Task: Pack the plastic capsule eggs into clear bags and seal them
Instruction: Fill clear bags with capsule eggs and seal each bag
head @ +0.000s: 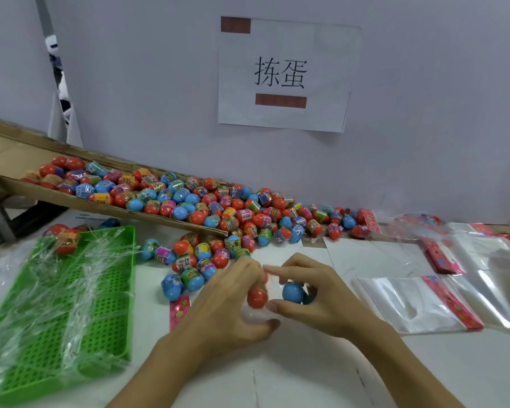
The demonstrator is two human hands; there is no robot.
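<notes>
My left hand [230,304] and my right hand [315,295] meet at the middle of the white table. Between them sit a red capsule egg [257,297] and a blue capsule egg [292,292], inside a clear bag [256,315] that is hard to make out. The left hand's fingers curl around the red egg and the bag. The right hand pinches around the blue egg. A pink header strip [179,310] lies just left of my left hand. A big heap of red and blue capsule eggs [218,213] spills off a cardboard ramp [12,160] behind my hands.
A green perforated tray [71,295] at the left holds crumpled clear film and a bagged egg. Empty clear bags [418,301] with pink header strips lie at the right. A grey wall with a paper sign [283,75] stands behind the table.
</notes>
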